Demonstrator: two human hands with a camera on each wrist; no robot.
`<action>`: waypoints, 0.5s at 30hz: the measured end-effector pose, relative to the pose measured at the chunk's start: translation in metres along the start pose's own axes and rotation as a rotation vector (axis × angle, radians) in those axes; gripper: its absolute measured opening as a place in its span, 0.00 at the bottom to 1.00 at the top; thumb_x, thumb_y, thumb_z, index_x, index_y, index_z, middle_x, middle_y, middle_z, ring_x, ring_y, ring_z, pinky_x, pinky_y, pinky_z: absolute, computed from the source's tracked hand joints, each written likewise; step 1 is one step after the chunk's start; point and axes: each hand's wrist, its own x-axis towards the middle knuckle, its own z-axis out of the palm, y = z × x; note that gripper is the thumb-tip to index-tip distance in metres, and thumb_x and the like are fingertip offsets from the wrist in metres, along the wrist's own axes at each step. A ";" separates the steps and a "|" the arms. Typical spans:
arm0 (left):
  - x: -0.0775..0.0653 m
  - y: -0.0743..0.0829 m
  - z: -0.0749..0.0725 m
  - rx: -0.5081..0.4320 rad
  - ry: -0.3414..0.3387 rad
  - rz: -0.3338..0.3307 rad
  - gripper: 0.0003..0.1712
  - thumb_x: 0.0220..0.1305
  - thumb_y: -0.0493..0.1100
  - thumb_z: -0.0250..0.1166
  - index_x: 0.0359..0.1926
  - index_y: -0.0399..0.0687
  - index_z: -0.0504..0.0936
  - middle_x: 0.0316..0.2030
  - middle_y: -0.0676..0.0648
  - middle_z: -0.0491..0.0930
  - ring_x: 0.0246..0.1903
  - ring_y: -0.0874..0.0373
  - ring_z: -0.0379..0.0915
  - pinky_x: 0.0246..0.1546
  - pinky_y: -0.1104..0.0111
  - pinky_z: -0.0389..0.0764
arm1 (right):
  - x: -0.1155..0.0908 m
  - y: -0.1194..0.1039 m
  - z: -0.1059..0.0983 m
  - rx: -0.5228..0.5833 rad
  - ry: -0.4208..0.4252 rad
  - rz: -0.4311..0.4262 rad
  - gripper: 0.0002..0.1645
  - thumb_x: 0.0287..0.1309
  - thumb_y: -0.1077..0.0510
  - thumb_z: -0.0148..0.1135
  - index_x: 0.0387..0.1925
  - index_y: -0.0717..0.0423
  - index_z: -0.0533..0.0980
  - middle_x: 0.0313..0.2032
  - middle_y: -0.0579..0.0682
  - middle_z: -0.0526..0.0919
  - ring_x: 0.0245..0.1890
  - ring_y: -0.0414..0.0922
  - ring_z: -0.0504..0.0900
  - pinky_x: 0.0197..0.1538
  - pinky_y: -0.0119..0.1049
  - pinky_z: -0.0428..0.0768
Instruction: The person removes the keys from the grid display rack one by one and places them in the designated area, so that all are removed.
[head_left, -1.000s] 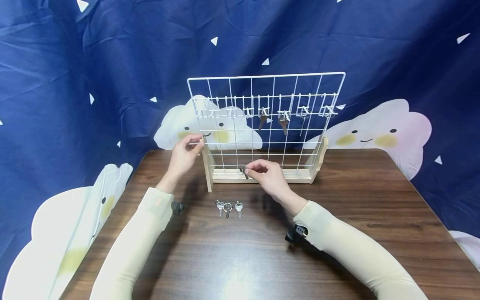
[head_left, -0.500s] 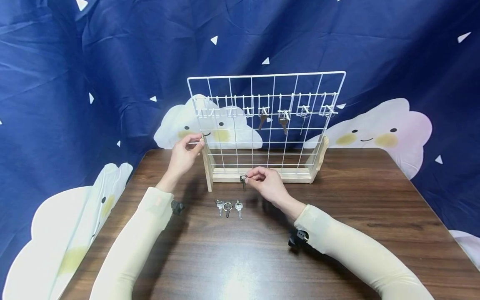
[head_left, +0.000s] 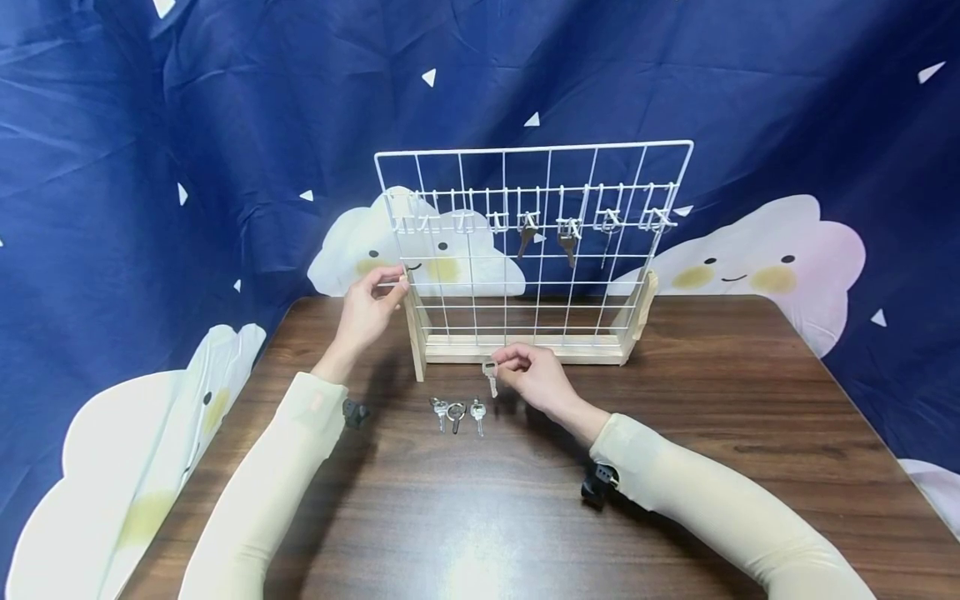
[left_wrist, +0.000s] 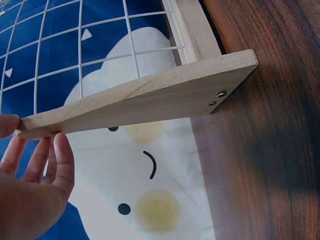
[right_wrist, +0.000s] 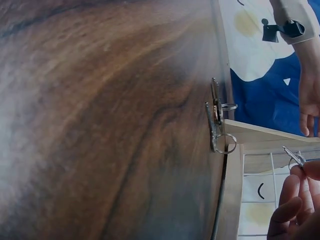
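Note:
A white wire grid rack [head_left: 536,258] with wooden side supports stands at the back of the table. My left hand [head_left: 367,310] pinches the top of its left wooden support [left_wrist: 135,100] between thumb and fingers. In front of the rack's base, my right hand [head_left: 540,377] pinches a silver key [head_left: 491,377] with a ring, held above the table; in the right wrist view the key [right_wrist: 294,156] shows at the fingertips. Just left of it, several loose keys [head_left: 456,415] with rings lie in a row on the table. Keys [head_left: 567,242] hang from hooks on the rack's right half.
White hooks [head_left: 462,222] on the rack's left half carry no keys. A dark wood table [head_left: 675,500] extends under both arms. Behind it hangs a blue cloth [head_left: 225,125] with white clouds and triangles.
My right hand has come down and slightly toward me from the rack's base, and the key has turned so its bright face shows. My left hand stays on the support.

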 end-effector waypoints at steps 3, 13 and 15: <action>0.001 0.000 -0.001 0.005 -0.003 -0.002 0.20 0.68 0.35 0.63 0.57 0.27 0.77 0.54 0.30 0.80 0.47 0.35 0.82 0.47 0.53 0.89 | -0.001 0.003 0.002 -0.007 -0.010 -0.007 0.12 0.53 0.65 0.68 0.41 0.59 0.84 0.29 0.52 0.88 0.26 0.35 0.79 0.29 0.24 0.79; 0.000 0.001 0.000 0.004 -0.001 0.006 0.19 0.68 0.35 0.63 0.57 0.28 0.77 0.54 0.28 0.80 0.47 0.33 0.81 0.48 0.46 0.87 | -0.007 0.015 0.008 -0.120 -0.066 0.080 0.09 0.52 0.61 0.70 0.37 0.52 0.85 0.24 0.42 0.86 0.24 0.37 0.80 0.30 0.28 0.81; 0.000 0.001 0.000 0.002 0.001 0.007 0.19 0.68 0.35 0.63 0.57 0.29 0.78 0.54 0.28 0.80 0.47 0.33 0.81 0.49 0.44 0.86 | -0.008 0.015 0.009 -0.123 -0.079 0.115 0.08 0.52 0.61 0.70 0.36 0.51 0.85 0.25 0.43 0.87 0.24 0.39 0.82 0.28 0.31 0.83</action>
